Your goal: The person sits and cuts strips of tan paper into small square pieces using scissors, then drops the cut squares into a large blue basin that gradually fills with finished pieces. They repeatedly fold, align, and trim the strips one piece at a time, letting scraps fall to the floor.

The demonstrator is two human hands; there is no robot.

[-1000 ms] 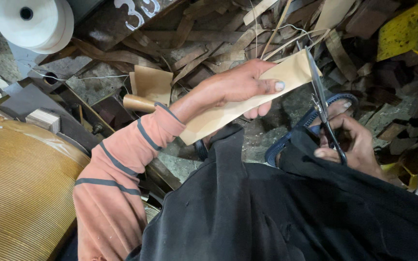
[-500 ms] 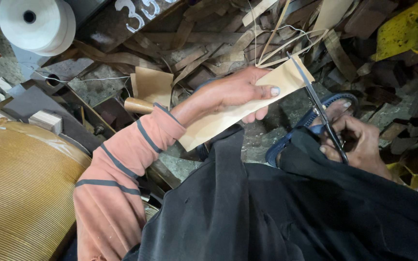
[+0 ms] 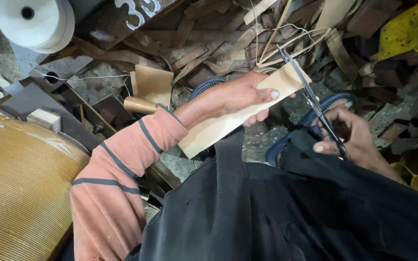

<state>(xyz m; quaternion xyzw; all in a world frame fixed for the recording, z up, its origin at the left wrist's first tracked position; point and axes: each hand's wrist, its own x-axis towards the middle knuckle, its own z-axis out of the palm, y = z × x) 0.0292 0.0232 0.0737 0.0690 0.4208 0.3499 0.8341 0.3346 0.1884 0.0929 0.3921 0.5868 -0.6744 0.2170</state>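
Centrally, a long tan strip of stiff card or leather [image 3: 240,113] is held out over the littered floor by the left hand [image 3: 238,96], whose fingers [image 3: 267,94] are closed over its upper face while the thumb is hidden beneath it; the strip runs on a slant, its upper end pointing up and to the right. At that upper end the strip is met by the blades of a pair of scissors [image 3: 310,99], which are gripped by the right hand [image 3: 351,135] with its fingers curled shut around the handles, so that the handles are largely concealed. The blades are seen only slightly parted, their tip reaching past the strip's far edge. The left arm is covered by an orange sleeve with grey stripes [image 3: 117,188], and dark clothing [image 3: 286,212] fills the lower part of the view. Beneath the hands, blue sandals [image 3: 286,145] are partly visible on the floor. Tan offcuts and thin trimmings [image 3: 228,46] are piled beyond the hands. A white spool of thread [image 3: 37,24] stands at the upper left, a large ribbed golden roll [image 3: 20,188] lies at the lower left, and a yellow object [image 3: 410,31] is seen at the upper right.
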